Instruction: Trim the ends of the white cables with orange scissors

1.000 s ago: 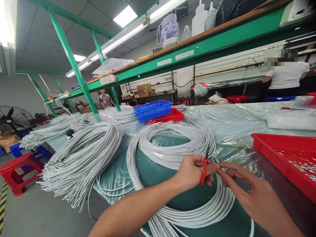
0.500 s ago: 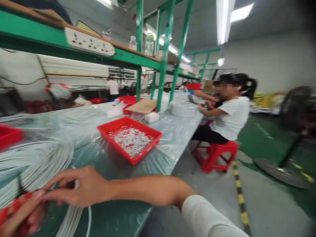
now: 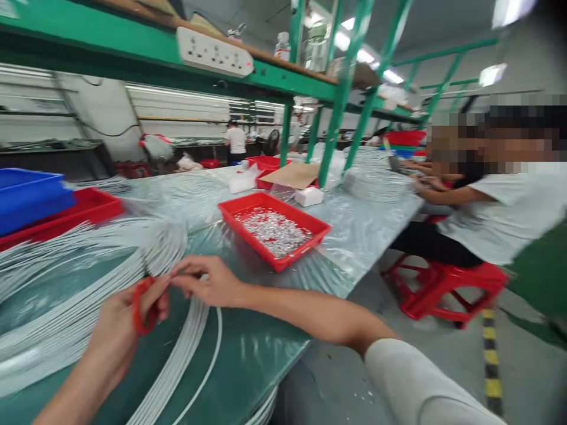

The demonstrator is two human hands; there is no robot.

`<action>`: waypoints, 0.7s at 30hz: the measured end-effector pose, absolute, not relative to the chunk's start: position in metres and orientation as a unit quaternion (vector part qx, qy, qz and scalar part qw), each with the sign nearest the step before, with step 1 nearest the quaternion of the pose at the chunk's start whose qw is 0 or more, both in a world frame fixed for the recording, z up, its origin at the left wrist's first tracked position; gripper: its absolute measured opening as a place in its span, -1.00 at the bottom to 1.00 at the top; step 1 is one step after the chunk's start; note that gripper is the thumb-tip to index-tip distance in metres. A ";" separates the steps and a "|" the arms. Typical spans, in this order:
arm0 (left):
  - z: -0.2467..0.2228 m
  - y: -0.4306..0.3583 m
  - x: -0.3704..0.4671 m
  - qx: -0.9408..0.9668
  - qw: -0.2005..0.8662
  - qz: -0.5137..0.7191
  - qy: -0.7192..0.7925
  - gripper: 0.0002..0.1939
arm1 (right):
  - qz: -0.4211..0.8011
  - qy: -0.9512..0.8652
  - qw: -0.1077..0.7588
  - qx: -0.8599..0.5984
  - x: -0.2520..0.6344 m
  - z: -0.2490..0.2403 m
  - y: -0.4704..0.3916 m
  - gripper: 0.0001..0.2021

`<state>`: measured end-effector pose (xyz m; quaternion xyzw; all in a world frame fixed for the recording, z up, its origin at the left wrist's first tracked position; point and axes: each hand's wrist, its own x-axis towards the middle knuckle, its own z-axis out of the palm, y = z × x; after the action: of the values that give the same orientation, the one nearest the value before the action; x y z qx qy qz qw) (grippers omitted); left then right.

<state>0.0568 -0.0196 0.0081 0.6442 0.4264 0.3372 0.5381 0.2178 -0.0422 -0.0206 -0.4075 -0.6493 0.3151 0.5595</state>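
My left hand [image 3: 128, 313] is closed around a pair of scissors [image 3: 142, 307] with red handles; their dark blades point away over the cables. My right hand [image 3: 212, 283] is closed in a pinch, its fingertips meeting those of the left. Whatever lies between the fingertips is too small to make out. Beneath both hands a bundle of thin white cables [image 3: 177, 360] bends across the table and hangs toward the near edge. One single cable [image 3: 212, 360] curves apart from it. Beyond the right hand stands a red tray [image 3: 248, 242] with many small silvery pieces inside.
A blue bin [image 3: 31, 200] rests on a red tray [image 3: 100, 206] at the left. A green shelf frame [image 3: 283, 88] with a white power strip [image 3: 215, 52] crosses above the table [image 3: 248, 354]. To the right a co-worker sits on a red stool [image 3: 447, 289] beside coiled cables [image 3: 376, 183].
The view has swung left, bringing the blue bin into sight and shifting the scene rightward. My hands stay together at the fingertips, with the scissors still in the left one.
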 end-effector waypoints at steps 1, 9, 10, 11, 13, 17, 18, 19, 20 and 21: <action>0.011 -0.023 0.059 0.627 0.562 0.354 0.408 -0.57 | 0.328 -0.642 0.567 -0.398 0.218 -0.020 -0.044 -0.78; 0.006 -0.018 0.066 0.596 0.566 0.408 0.397 -0.55 | 0.347 -0.594 0.579 -0.438 0.224 -0.015 -0.043 -0.76; 0.004 -0.018 0.066 0.593 0.568 0.411 0.395 -0.55 | 0.341 -0.601 0.570 -0.444 0.223 -0.016 -0.044 -0.75; 0.003 -0.018 0.067 0.592 0.572 0.413 0.391 -0.54 | 0.328 -0.615 0.560 -0.449 0.223 -0.017 -0.046 -0.75; 0.000 -0.017 0.069 0.598 0.583 0.399 0.379 -0.52 | 0.291 -0.643 0.535 -0.465 0.224 -0.022 -0.045 -0.76; -0.003 -0.012 0.070 0.596 0.595 0.392 0.371 -0.48 | 0.251 -0.671 0.512 -0.475 0.229 -0.032 -0.039 -0.75; -0.002 -0.013 0.071 0.592 0.598 0.395 0.370 -0.48 | 0.248 -0.674 0.507 -0.476 0.230 -0.031 -0.038 -0.75; -0.001 -0.014 0.071 0.586 0.602 0.398 0.369 -0.48 | 0.245 -0.677 0.503 -0.478 0.231 -0.030 -0.039 -0.74; 0.001 -0.015 0.071 0.580 0.606 0.401 0.368 -0.48 | 0.242 -0.679 0.500 -0.480 0.231 -0.028 -0.039 -0.74; 0.002 -0.016 0.071 0.574 0.611 0.405 0.367 -0.48 | 0.238 -0.680 0.499 -0.482 0.232 -0.026 -0.041 -0.73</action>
<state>0.0710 -0.0164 0.0020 0.5737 0.3665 0.4046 0.6106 0.2318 -0.0405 -0.0259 -0.4818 -0.6802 0.2380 0.4986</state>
